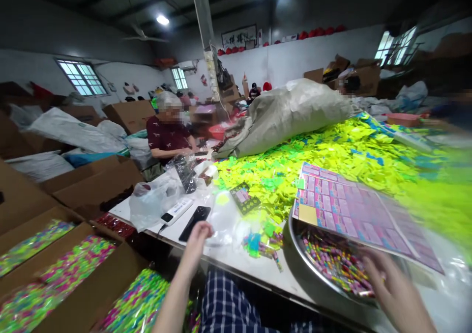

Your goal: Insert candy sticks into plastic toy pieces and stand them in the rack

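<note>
Seen from the lap, at ten o'clock, cardboard boxes [92,279] already hold bright packs [79,262]. At eleven, the left hand [199,235] curls beside the black phone [193,221] on the desk [230,258]; whether its grip pinches anything, I cannot tell. Yellow pieces [280,168] lie loose at one. At two, the right hand [393,281] is over wrapped sticks [330,260], plentiful in the metal bowl [299,266] under printed sheets [337,208]; its grip is too blurred to judge.

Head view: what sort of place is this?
Probably a small packing workshop: a heap of bright yellow pieces covers the table, open boxes hold colorful packets, and another person sits nearby.
</note>
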Motion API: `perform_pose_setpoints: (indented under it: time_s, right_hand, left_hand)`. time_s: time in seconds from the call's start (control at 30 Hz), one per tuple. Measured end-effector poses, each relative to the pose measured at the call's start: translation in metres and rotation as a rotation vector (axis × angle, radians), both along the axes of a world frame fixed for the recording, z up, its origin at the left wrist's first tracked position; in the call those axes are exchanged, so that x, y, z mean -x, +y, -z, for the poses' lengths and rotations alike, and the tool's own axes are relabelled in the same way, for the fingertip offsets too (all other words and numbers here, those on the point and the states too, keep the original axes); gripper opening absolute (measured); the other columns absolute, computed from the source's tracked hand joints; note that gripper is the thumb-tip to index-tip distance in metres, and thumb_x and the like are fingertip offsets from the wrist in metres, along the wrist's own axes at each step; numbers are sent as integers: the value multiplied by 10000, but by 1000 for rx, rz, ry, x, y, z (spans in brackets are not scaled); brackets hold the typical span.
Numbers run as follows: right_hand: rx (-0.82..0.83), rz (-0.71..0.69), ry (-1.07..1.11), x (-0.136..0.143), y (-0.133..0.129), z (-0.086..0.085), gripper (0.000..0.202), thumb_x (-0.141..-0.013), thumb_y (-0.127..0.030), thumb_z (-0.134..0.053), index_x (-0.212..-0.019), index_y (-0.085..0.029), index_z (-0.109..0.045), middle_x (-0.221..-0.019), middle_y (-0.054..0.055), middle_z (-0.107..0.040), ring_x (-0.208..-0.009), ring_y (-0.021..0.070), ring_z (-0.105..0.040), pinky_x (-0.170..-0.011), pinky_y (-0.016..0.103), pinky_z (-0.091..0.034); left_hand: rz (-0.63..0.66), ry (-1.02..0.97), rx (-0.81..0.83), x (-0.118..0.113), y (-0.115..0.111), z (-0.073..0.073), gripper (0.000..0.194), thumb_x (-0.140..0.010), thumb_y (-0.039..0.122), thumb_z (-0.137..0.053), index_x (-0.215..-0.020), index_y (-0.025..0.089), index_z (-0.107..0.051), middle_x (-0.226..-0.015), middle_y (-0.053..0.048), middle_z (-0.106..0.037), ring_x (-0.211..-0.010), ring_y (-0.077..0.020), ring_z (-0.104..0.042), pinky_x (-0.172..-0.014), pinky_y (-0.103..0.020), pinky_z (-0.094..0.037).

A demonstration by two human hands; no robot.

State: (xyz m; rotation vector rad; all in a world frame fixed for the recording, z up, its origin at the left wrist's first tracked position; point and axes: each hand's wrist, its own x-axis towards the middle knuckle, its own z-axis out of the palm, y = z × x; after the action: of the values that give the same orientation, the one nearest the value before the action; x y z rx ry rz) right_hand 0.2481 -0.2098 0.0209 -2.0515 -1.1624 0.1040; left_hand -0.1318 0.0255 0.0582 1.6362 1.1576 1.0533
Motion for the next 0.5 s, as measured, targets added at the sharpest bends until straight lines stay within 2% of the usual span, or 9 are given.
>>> perform_pose_setpoints:
  time_s: [0.07, 0.1, 0.17, 0.2, 0.27, 0.37, 0.43, 0.5]
  right_hand:
    - [122, -115, 59, -24, 11, 35, 286, -760, -454, -454, -940, -283, -597, -967, 94, -657, -864, 299, -622, -724, 422, -512]
    - [211, -151, 69, -33, 12, 51, 310, -732, -449, -464, -941, -274, -612, -954, 92, -669, -853, 308, -628, -738, 433, -503]
    - [360, -177, 54, -43, 13, 71, 361, -745, -433, -434, -1006, -264, -616, -980, 89, -670, -886, 302, -624, -777, 425, -481]
    - [425, -195, 41, -45, 14, 75, 382, -760, -427, -419, -1044, -258, -610, -1001, 87, -666, -910, 295, -617, -796, 418, -468]
    - [554, -242, 6, -43, 18, 72, 398, -768, -397, -424, -1093, -249, -599, -1023, 83, -660, -948, 292, -603, -813, 408, -445]
    - [701, -285, -24, -37, 31, 58, 417, -720, -321, -500, -1117, -235, -594, -1024, 88, -659, -971, 294, -588, -800, 378, -429]
    - [745, -288, -14, -36, 39, 53, 458, -671, -286, -556, -1124, -230, -588, -1026, 92, -657, -960, 288, -588, -779, 346, -426]
    - [750, -295, 19, -35, 44, 52, 440, -635, -268, -591, -1074, -239, -611, -1000, 81, -665, -931, 271, -596, -753, 312, -422]
  left_hand:
    - [8, 105, -1, -19, 23, 33, 209, -801, 358, -469, -777, 165, -544, -750, -25, -578, -766, -170, -566, -765, -346, -453]
    - [30, 151, -2, -31, 35, 46, 184, -784, 341, -473, -768, 172, -546, -770, -37, -590, -803, -186, -570, -792, -347, -445]
    - [89, 243, -19, -59, 61, 64, 181, -763, 298, -471, -856, 173, -564, -934, -79, -608, -958, -214, -547, -887, -350, -400]
    - [122, 291, -34, -74, 74, 69, 230, -752, 273, -472, -936, 168, -561, -1035, -97, -592, -1045, -221, -511, -941, -352, -358]
    - [195, 396, -57, -105, 99, 75, 400, -707, 237, -514, -1100, 162, -513, -1214, -115, -515, -1180, -232, -413, -1019, -356, -266]
    - [266, 561, -52, -145, 130, 85, 736, -602, 194, -609, -1287, 128, -347, -1406, -152, -296, -1312, -301, -194, -1063, -418, -154]
    - [275, 665, -23, -163, 142, 94, 891, -564, 164, -632, -1349, 93, -217, -1454, -189, -141, -1327, -374, -46, -1048, -514, -100]
    - [274, 749, 8, -173, 149, 101, 941, -585, 167, -624, -1373, 78, -117, -1459, -216, -48, -1310, -426, 18, -1005, -598, -95]
